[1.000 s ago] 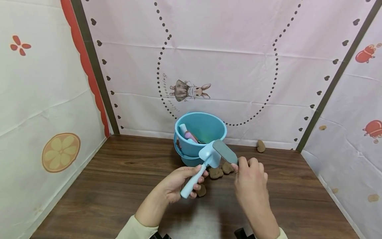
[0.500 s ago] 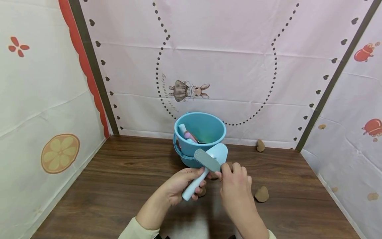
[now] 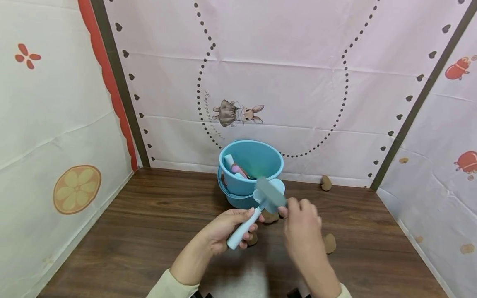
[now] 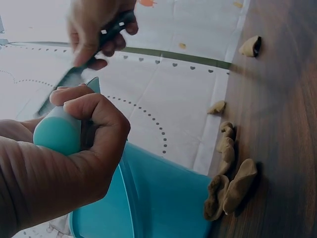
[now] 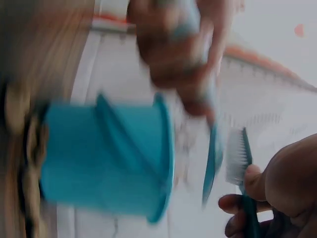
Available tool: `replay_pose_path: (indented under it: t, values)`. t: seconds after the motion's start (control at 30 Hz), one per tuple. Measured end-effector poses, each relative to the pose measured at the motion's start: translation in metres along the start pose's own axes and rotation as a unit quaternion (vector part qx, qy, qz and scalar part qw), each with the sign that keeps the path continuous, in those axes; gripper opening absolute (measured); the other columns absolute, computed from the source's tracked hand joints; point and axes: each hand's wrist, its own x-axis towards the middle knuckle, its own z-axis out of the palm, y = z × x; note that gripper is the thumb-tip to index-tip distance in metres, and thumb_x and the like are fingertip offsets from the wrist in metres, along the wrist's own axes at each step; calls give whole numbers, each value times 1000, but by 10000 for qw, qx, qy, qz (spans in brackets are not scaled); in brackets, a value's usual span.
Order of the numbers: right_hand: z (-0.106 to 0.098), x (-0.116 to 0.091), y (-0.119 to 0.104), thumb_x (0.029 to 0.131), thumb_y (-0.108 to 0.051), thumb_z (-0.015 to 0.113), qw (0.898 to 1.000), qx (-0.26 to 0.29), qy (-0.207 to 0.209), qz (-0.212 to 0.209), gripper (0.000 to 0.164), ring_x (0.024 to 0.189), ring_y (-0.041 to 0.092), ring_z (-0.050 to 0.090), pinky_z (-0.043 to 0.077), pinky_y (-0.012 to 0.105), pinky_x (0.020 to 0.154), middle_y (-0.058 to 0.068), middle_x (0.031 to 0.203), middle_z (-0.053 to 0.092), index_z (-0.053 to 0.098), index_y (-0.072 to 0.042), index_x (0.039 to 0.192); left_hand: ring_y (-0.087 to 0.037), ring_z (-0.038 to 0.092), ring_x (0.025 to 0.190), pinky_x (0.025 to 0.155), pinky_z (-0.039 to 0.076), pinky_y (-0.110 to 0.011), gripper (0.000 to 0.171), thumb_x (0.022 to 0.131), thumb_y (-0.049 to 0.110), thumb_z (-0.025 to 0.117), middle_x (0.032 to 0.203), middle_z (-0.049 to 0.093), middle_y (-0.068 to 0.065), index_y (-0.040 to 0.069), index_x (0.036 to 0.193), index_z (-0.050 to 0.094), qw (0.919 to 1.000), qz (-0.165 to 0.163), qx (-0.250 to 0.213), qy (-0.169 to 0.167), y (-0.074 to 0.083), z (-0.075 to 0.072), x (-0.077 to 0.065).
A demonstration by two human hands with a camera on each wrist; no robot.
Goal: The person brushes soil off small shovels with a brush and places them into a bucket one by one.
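Note:
A small light-blue garden trowel (image 3: 244,228) is gripped by its handle in my left hand (image 3: 220,231), its blade tilted up in front of the bucket. My right hand (image 3: 303,227) holds a brush (image 3: 273,193) with a grey-teal back, which overlaps the trowel's blade in the head view. Pale bristles on the brush (image 5: 237,154) face the trowel's blade (image 5: 212,161) in the right wrist view, a narrow gap between them. In the left wrist view, fingers curl around the trowel handle (image 4: 57,135), and the brush is blurred beyond it.
Behind the hands stands a blue bucket (image 3: 238,189) with a pale-and-purple handled tool (image 3: 236,168) inside. Brown clods lie about the wooden table (image 3: 167,207): one clod (image 3: 271,218) by the bucket, another clod (image 3: 330,244) right of my right hand. Printed cloth walls (image 3: 298,95) enclose the table.
My right hand swept the brush left and down across the trowel's blade, then back up and right. The trowel's blade has changed its tilt a little while my left hand stays almost in place.

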Motion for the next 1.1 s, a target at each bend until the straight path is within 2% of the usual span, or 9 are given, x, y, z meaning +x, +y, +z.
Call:
replay_pose_path:
  t: [0.1,0.2,0.4,0.5,0.57,0.67,0.77,0.83,1.1]
  values:
    - [2,-6,-13,98,-24,65,9990,10,-386,-232,20,73,26,49,36,38,58,7,79,48,61,-5,97,-7,48,60,52,42,-20,34,110,34,42,76,53,2,8,112,64,9999,14,-100,84,-1,1,1]
    - [1,-6,-14,98,-25,64,9985,-47,-541,-88,20,72,24,47,33,35,59,6,79,46,61,-6,97,-6,48,60,52,42,-21,34,110,34,42,76,53,2,9,111,65,10000,2,8,77,-1,1,2]
    - [-5,6,18,102,-27,60,9973,-101,-135,713,27,77,35,53,37,43,60,16,85,52,61,0,104,-6,49,59,52,42,-22,34,110,35,40,75,54,3,11,110,65,9998,-92,192,-19,1,1,0]
    - [-8,9,29,103,-26,58,9956,-60,11,939,28,77,38,52,36,45,60,18,85,51,60,1,105,-6,50,59,53,42,-23,34,110,36,42,75,54,3,10,112,65,9998,-60,208,-24,2,0,-1]
    - [-12,8,27,103,-27,58,9960,20,-54,887,28,78,37,52,38,46,60,17,85,51,60,1,105,-6,50,59,53,42,-22,35,110,37,42,76,54,4,11,111,65,9998,-47,180,-14,3,-1,-1]
    - [-14,4,11,102,-28,58,9984,153,-304,456,26,78,34,54,43,49,61,13,84,53,61,-2,101,-5,49,59,52,42,-22,35,109,38,43,76,54,4,11,111,64,9999,-45,106,42,2,-2,-1]
    - [-13,-1,-6,101,-28,60,9976,235,-647,37,23,71,26,51,42,43,58,7,79,50,61,-6,96,-5,48,58,52,42,-22,35,110,38,42,75,53,3,11,109,63,9999,-26,75,146,2,-2,-1]
    - [-10,-3,-8,100,-28,61,9976,188,-671,-33,22,70,23,49,38,39,57,5,78,49,62,-6,97,-5,48,58,52,42,-22,34,110,37,41,75,53,3,10,109,63,9998,-24,117,186,2,-1,-1]
    - [-9,7,23,103,-27,58,9957,20,-8,930,27,79,38,52,37,46,61,17,86,51,60,0,105,-5,51,58,53,41,-22,33,108,37,46,73,54,4,10,111,65,9994,-49,347,38,3,2,-3]
